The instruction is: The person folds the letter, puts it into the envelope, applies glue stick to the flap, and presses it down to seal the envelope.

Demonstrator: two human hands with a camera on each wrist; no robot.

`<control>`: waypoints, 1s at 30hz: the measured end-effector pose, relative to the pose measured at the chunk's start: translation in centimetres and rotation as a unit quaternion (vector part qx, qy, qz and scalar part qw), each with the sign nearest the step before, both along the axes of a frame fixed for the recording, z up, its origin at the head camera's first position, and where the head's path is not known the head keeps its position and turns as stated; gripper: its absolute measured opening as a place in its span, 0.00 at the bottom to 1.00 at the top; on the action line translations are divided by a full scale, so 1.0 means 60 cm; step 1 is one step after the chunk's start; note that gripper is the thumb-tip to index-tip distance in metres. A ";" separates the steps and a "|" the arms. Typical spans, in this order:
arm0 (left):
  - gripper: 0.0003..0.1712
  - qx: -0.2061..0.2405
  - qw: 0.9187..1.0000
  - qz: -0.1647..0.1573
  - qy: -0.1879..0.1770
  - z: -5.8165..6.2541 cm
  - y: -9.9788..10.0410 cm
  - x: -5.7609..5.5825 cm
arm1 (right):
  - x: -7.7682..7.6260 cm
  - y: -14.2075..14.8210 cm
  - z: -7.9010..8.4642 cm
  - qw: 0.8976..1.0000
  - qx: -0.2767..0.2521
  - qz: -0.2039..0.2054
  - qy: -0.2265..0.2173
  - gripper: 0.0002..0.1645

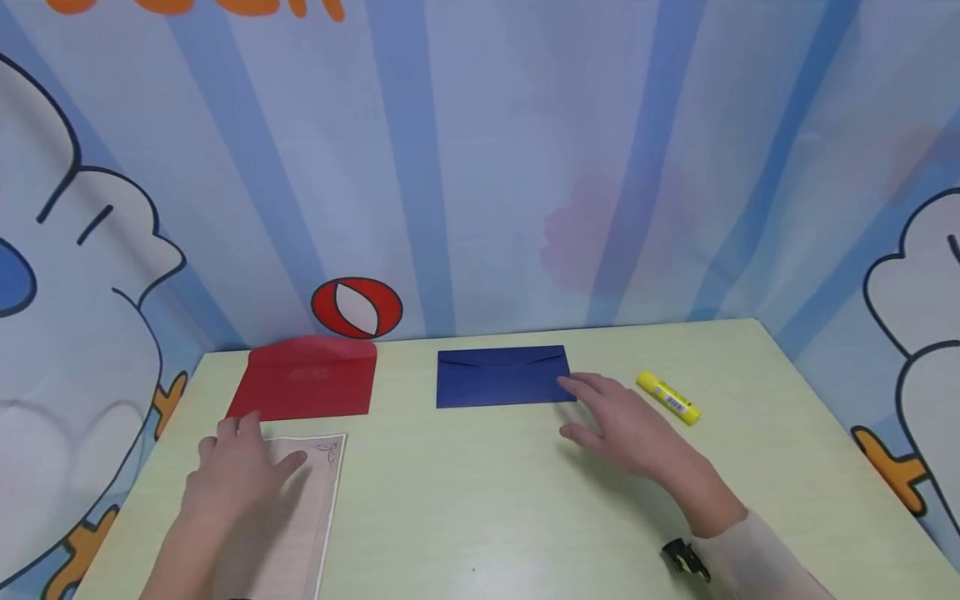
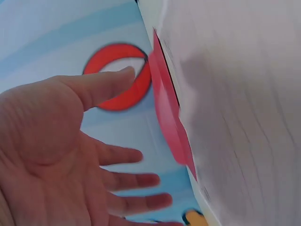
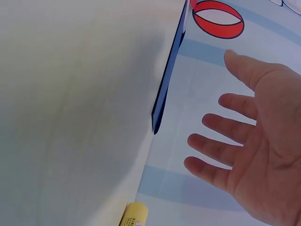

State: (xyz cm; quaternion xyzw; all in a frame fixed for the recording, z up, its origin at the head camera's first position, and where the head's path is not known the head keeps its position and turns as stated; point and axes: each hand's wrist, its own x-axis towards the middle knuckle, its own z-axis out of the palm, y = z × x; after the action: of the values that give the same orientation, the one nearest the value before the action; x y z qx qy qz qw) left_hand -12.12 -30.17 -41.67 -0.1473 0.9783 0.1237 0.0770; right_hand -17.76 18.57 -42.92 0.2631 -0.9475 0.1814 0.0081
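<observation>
A broad bare lane of the pale yellow-green table (image 1: 442, 508) is running up the lower centre of the frame, narrowing between the flat red paper envelope (image 1: 303, 387) at left and the flat dark-blue paper envelope (image 1: 502, 379) at centre. The left grip (image 1: 236, 475) is obstructing access to the pale, printed-border paper sheet (image 1: 311, 517) at lower left. The right grip (image 1: 618, 425) is crowding the gap before the yellow cylindrical glue stick (image 1: 669, 397); the blue-striped backdrop (image 1: 517, 167) is closing off the rear.
</observation>
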 end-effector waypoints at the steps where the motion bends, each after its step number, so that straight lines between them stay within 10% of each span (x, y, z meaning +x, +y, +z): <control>1: 0.65 0.000 1.000 0.013 -0.010 -0.002 -0.009 0.005 | 0.001 0.002 -0.002 1.000 0.002 0.003 0.005 0.44; 15: 0.72 -0.018 0.988 0.104 -0.117 -0.023 -0.054 0.038 | 0.008 0.010 -0.015 0.999 0.016 0.019 0.027 0.44; 24: 0.77 0.002 0.986 0.129 -0.108 -0.033 -0.063 0.023 | 0.009 0.014 -0.017 0.999 0.012 0.020 0.031 0.44; 30: 0.62 0.051 0.989 0.108 -0.092 -0.029 -0.072 0.023 | 0.010 0.014 -0.016 0.999 0.004 0.026 0.036 0.43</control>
State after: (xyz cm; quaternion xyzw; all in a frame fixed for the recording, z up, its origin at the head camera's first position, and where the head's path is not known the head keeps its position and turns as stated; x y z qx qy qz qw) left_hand -10.77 -34.48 -43.43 -0.2586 0.9380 0.1666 0.1600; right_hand -17.16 19.40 -43.90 0.2936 -0.9402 0.1687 0.0363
